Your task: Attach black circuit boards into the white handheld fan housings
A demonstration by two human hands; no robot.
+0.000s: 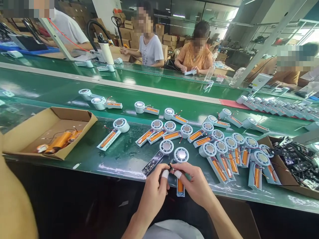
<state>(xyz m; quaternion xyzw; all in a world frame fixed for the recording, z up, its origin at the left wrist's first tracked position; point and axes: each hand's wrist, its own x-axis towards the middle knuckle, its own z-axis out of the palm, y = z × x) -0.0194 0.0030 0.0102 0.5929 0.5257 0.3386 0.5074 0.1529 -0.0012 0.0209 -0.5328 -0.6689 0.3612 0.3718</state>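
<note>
My left hand point(157, 186) and my right hand point(193, 181) meet at the table's front edge, fingers pinched around a small dark piece point(170, 165) too small to make out. White covering wraps both thumb tips. Just below and behind my fingers lies a handheld fan point(181, 155) with a round pale-blue head; its open handle point(180, 188) shows an orange battery, and the middle of it is hidden by my hands. Left of it, another fan point(166, 146) has a black circuit board point(152, 163) over its handle.
Several open fans point(215, 164) with orange batteries lie to the right, others along the green belt point(124, 94). A cardboard box point(79, 126) of batteries stands left; a box of black boards point(294, 162) stands right. Co-workers point(152, 46) sit across the belt.
</note>
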